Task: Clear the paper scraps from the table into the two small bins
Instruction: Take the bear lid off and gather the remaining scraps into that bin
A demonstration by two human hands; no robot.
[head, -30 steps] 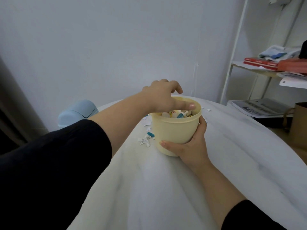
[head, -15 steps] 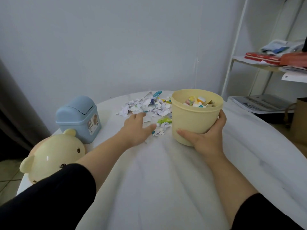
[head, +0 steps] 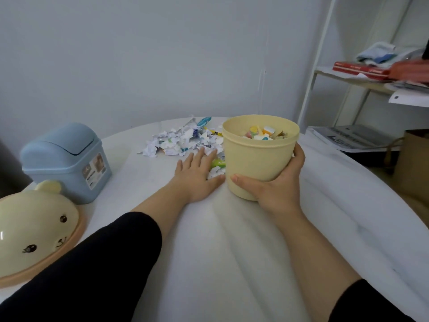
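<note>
Fingers of the left hand (head: 197, 174) are laid out straight and slightly spread, palm down on the table (head: 232, 252), with the fingertips resting on the near edge of the paper scraps (head: 176, 141). The yellow bin (head: 257, 159) is gripped by the right hand (head: 276, 187), whose fingers are curled round its lower wall on the right side, with the thumb laid across the front. The bin is stood upright on the table, just beside the left hand, and is filled nearly to the rim with coloured scraps. The loose scraps are heaped on the far part of the table, left of and behind the yellow bin. A green piece (head: 218, 163) is seen between the left hand and the bin. Well to the left, a blue bin (head: 67, 163) with its swing lid closed is stood near the table edge. Just in front of it a cream lid (head: 34, 231) shaped as a bear's face is laid. Beyond the table on the right, a white shelf (head: 343, 80) is loaded with red books (head: 357, 68) and cloth (head: 376, 54), and a brown paper bag (head: 415, 163) is stood lower down.
</note>
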